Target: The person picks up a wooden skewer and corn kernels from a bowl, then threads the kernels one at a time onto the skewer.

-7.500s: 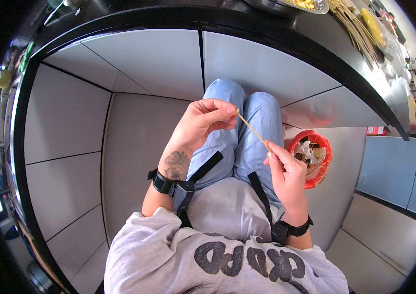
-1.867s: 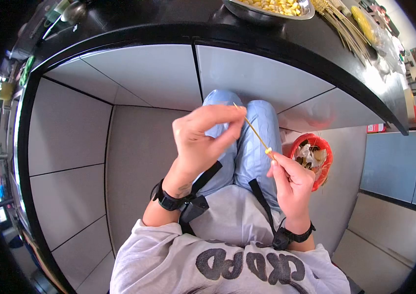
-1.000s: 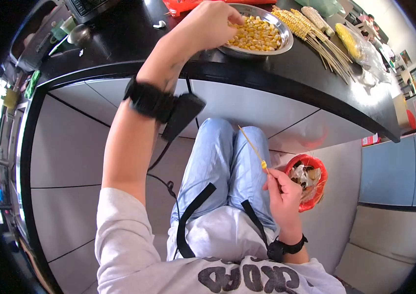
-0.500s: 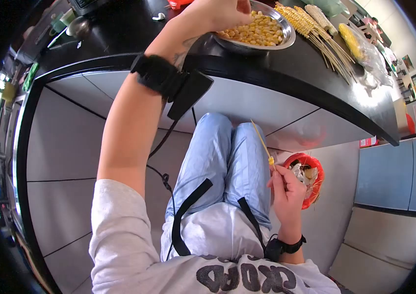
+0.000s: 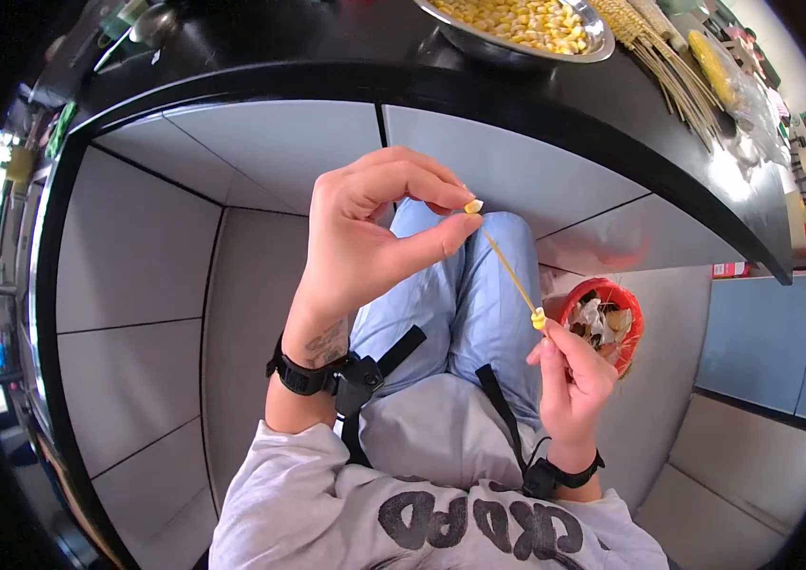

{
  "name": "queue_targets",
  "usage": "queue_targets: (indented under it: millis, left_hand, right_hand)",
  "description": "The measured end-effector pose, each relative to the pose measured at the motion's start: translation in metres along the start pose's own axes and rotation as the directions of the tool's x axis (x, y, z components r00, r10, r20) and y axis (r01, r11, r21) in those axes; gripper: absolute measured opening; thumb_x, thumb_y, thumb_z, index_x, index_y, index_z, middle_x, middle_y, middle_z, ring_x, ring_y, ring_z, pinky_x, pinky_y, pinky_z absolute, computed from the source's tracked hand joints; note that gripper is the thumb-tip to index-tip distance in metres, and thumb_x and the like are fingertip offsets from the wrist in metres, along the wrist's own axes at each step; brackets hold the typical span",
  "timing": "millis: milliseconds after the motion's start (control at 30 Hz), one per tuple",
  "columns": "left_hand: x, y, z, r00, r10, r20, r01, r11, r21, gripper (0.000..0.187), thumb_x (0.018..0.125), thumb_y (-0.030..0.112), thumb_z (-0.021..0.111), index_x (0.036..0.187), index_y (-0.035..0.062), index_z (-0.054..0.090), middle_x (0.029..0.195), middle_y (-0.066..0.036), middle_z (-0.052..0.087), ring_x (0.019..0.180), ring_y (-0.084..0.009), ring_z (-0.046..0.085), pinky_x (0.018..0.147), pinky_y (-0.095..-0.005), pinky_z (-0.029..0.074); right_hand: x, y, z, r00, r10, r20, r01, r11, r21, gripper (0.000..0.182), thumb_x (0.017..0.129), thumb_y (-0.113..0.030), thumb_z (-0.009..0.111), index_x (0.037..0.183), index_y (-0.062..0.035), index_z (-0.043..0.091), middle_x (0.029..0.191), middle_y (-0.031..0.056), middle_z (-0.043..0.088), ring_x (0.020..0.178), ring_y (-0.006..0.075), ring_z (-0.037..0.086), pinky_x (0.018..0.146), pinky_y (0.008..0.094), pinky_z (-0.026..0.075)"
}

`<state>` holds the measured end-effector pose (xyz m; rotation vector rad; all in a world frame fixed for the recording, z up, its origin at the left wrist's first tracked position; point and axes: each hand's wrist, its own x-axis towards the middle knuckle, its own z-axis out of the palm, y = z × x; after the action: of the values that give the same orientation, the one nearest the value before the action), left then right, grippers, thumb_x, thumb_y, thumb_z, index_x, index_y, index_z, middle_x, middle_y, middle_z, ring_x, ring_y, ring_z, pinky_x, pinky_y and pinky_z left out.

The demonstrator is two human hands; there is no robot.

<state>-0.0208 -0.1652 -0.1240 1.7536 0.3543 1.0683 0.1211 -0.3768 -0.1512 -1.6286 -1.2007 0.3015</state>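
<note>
So you've got a corn kernel (image 5: pixel 473 206) pinched between the thumb and finger of your left hand (image 5: pixel 360 223), just above the middle of the frame. That grip is closed on it, right by the top end of a thin skewer (image 5: pixel 509 269). Can't tell if the tip is actually in the kernel. Your right hand (image 5: pixel 576 378), right of center, has its grip closed around the skewer's bottom end, with a few threaded kernels (image 5: pixel 539 318) sitting right above your fingertips. The skewer slants between your hands, over your jeans (image 5: pixel 493 323).

Up top you've got a metal bowl (image 5: pixel 601 38) of loose corn (image 5: pixel 517 21) on the black counter (image 5: pixel 279 38), with a bunch of sticks (image 5: pixel 674 81) beside it, upper right. The red bin (image 5: pixel 634 340) is just behind your right hand.
</note>
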Motion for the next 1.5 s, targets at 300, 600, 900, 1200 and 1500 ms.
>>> queue_targets:
  millis: [300,600,900,1200,1500]
  left_hand:
    - [-0.008,-0.005,0.000,1.000,-0.013,0.006,0.013,1.000,-0.020,0.018,0.070,-0.010,0.077,0.084,-0.0013,0.071,0.090,-0.010,0.069,0.082,-0.0147,0.066,0.075,-0.0253,0.051]
    - [-0.009,0.000,0.002,0.999,0.033,0.007,-0.034,0.997,0.070,0.018,0.069,-0.010,0.077,0.083,0.0000,0.072,0.091,-0.010,0.070,0.082,-0.0144,0.067,0.075,-0.0249,0.052]
    - [-0.008,0.005,0.002,0.995,0.078,0.056,-0.085,0.987,0.135,0.019,0.069,-0.008,0.077,0.084,0.0013,0.073,0.092,-0.010,0.071,0.085,-0.0159,0.068,0.077,-0.0254,0.053]
    - [-0.015,0.007,0.010,0.940,-0.342,0.019,0.320,0.859,-0.400,0.009,0.080,0.002,0.074,0.088,-0.0006,0.071,0.090,-0.012,0.070,0.080,-0.0178,0.067,0.076,-0.0273,0.054]
    - [-0.019,-0.012,0.010,0.848,-0.484,0.216,0.505,0.614,-0.607,0.003,0.081,0.000,0.071,0.083,-0.0004,0.069,0.085,-0.011,0.068,0.075,-0.0181,0.067,0.072,-0.0295,0.056]
  right_hand:
    - [0.001,-0.003,0.001,0.999,0.032,0.007,-0.031,0.999,-0.036,0.019,0.091,0.001,0.061,0.109,0.0031,0.069,0.071,0.0091,0.065,0.056,0.0102,0.058,0.052,0.0226,0.043]
    - [0.000,-0.005,-0.001,0.999,0.026,0.019,-0.025,0.998,-0.058,0.019,0.091,0.002,0.061,0.108,0.0038,0.068,0.071,0.0092,0.064,0.056,0.0105,0.058,0.051,0.0226,0.042]
    - [0.000,-0.006,-0.004,1.000,0.018,0.026,-0.016,0.997,-0.076,0.018,0.091,0.002,0.061,0.107,0.0042,0.069,0.073,0.0102,0.065,0.058,0.0105,0.059,0.052,0.0220,0.043]
    - [0.001,-0.011,-0.004,1.000,-0.011,0.002,0.011,0.996,-0.086,0.019,0.090,0.003,0.062,0.108,0.0036,0.069,0.071,0.0092,0.063,0.055,0.0109,0.056,0.051,0.0234,0.042]
    - [0.000,-0.006,-0.003,0.997,-0.078,0.004,0.078,0.985,-0.156,0.021,0.088,0.004,0.063,0.109,0.0034,0.068,0.067,0.0110,0.058,0.051,0.0160,0.052,0.049,0.0267,0.040]
